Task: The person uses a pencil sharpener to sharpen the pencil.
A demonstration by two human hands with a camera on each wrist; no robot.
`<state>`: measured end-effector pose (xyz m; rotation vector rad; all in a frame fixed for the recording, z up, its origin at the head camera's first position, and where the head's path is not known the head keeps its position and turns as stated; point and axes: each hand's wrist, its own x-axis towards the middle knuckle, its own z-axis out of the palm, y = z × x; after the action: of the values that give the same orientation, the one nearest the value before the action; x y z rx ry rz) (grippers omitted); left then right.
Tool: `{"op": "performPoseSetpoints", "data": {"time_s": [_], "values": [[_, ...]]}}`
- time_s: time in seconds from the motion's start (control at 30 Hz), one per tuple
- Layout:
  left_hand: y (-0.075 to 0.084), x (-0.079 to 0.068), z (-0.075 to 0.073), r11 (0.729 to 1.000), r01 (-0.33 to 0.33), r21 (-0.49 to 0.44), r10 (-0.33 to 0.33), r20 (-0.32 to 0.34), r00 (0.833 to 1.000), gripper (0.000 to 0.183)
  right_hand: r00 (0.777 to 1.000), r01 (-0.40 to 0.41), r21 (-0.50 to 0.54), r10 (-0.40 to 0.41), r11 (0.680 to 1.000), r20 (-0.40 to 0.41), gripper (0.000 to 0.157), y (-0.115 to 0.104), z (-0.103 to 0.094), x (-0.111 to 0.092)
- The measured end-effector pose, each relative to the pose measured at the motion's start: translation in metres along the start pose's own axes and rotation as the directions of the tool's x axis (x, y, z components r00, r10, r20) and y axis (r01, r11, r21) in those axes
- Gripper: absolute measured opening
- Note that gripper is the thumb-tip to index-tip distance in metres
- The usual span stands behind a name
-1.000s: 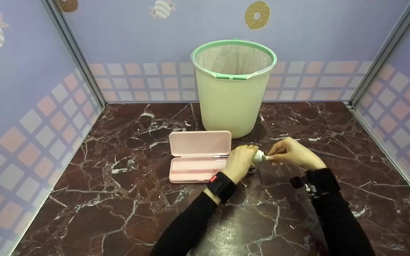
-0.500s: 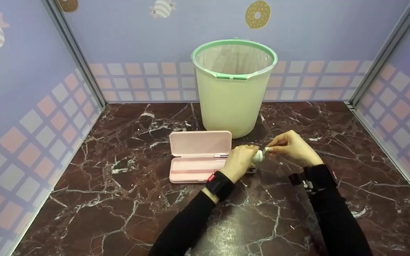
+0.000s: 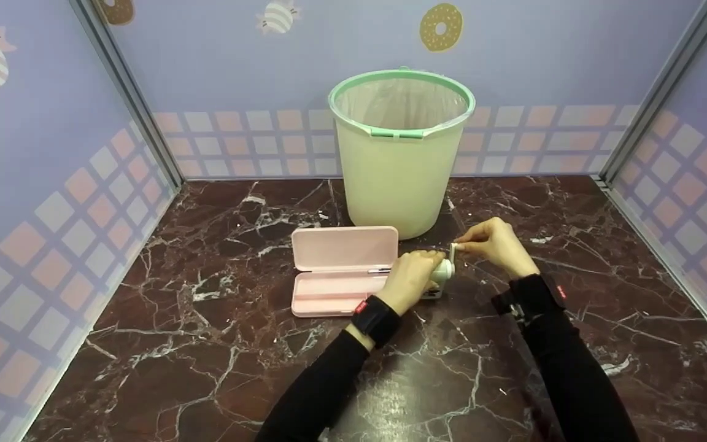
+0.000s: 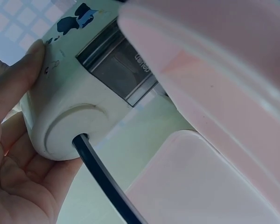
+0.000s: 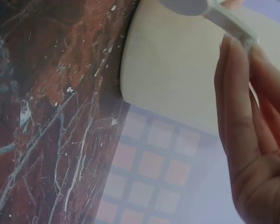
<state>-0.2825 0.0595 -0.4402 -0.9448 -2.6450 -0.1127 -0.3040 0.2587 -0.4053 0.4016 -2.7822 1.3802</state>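
The left hand (image 3: 413, 281) is curled round a pale green crank sharpener (image 4: 63, 91), with the thumb on one side of the body and the fingers on the other. The end of the crank (image 3: 453, 255) is pinched by the right hand (image 3: 494, 247) between thumb and fingertips; in the head view, the crank is pointed upward. A dark pencil (image 4: 104, 177) is seen inserted in the round face of the sharpener, and a dark panel (image 4: 119, 67) with small lettering is set in its side.

The sharpener is located at the right end of a pink pencil case (image 3: 345, 248), whose lid is turned back. Whether it is rested on the marbled table (image 3: 206, 380) cannot be told. Behind them, a pale green bin (image 3: 399, 178) is placed near the wall, lined with a clear bag (image 3: 390, 104).
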Motion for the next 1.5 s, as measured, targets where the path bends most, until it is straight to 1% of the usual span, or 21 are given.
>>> {"op": "performPoseSetpoints", "data": {"time_s": [0.1, 0.2, 0.3, 0.37, 0.53, 0.63, 0.7, 0.8, 0.9, 1.0, 1.2, 1.3, 1.4, 1.5], "values": [[0.000, 0.000, 0.001, 1.000, -0.008, -0.017, 0.008, -0.002, 1.000, 0.050, 0.999, 0.009, -0.112, -0.013, 0.994, -0.031, 0.014, 0.000, 0.002, 0.005], [0.000, 0.001, 0.000, 1.000, -0.014, -0.025, 0.014, 0.000, 1.000, 0.049, 1.000, -0.002, -0.161, -0.001, 0.987, -0.023, 0.012, 0.001, 0.001, 0.010], [0.000, 0.002, 0.001, 1.000, -0.020, -0.007, 0.020, 0.001, 1.000, 0.048, 1.000, -0.011, -0.188, 0.009, 0.982, -0.015, 0.010, 0.004, 0.003, 0.016], [0.000, 0.002, 0.001, 1.000, -0.026, 0.005, 0.026, -0.004, 1.000, 0.048, 1.000, -0.009, -0.221, 0.013, 0.975, 0.015, 0.008, 0.010, 0.008, 0.020], [0.002, 0.000, 0.003, 0.999, -0.037, -0.015, 0.036, -0.006, 0.999, 0.049, 0.990, 0.000, -0.262, 0.037, 0.965, 0.139, 0.005, 0.024, 0.018, 0.022], [0.002, 0.000, 0.003, 0.999, -0.035, -0.020, 0.035, -0.010, 0.999, 0.050, 0.985, 0.008, -0.264, 0.037, 0.965, 0.167, 0.006, 0.026, 0.019, 0.022], [0.002, 0.000, 0.002, 0.999, -0.038, -0.013, 0.038, -0.012, 0.999, 0.050, 0.983, 0.020, -0.289, 0.035, 0.957, 0.182, 0.006, 0.026, 0.019, 0.024], [0.002, -0.001, 0.003, 0.999, -0.048, 0.017, 0.048, -0.018, 0.999, 0.051, 0.971, 0.038, -0.313, 0.039, 0.949, 0.236, 0.005, 0.026, 0.019, 0.025], [0.001, -0.002, 0.004, 0.998, -0.045, 0.040, 0.046, -0.025, 0.999, 0.051, 0.953, 0.030, -0.302, 0.064, 0.953, 0.295, 0.002, 0.027, 0.022, 0.024], [0.000, -0.003, 0.005, 0.998, -0.037, 0.050, 0.039, -0.046, 0.998, 0.050, 0.942, 0.010, -0.284, 0.087, 0.959, 0.325, 0.003, 0.026, 0.025, 0.021], [0.000, -0.004, 0.003, 0.999, -0.014, 0.033, 0.016, -0.057, 0.998, 0.048, 0.939, 0.004, -0.225, 0.074, 0.974, 0.336, 0.008, 0.026, 0.030, 0.015], [0.001, -0.004, 0.003, 1.000, 0.003, 0.015, -0.002, -0.070, 0.998, 0.046, 0.933, -0.042, -0.185, 0.105, 0.982, 0.344, 0.008, 0.025, 0.029, 0.012], [0.002, -0.004, 0.002, 1.000, 0.016, 0.003, -0.016, -0.073, 0.997, 0.046, 0.918, -0.067, -0.156, 0.122, 0.985, 0.378, 0.006, 0.023, 0.028, 0.007], [0.001, -0.003, 0.002, 1.000, 0.030, 0.002, -0.030, -0.064, 0.997, 0.046, 0.893, -0.036, -0.138, 0.094, 0.990, 0.440, 0.007, 0.020, 0.025, 0.001]]}}
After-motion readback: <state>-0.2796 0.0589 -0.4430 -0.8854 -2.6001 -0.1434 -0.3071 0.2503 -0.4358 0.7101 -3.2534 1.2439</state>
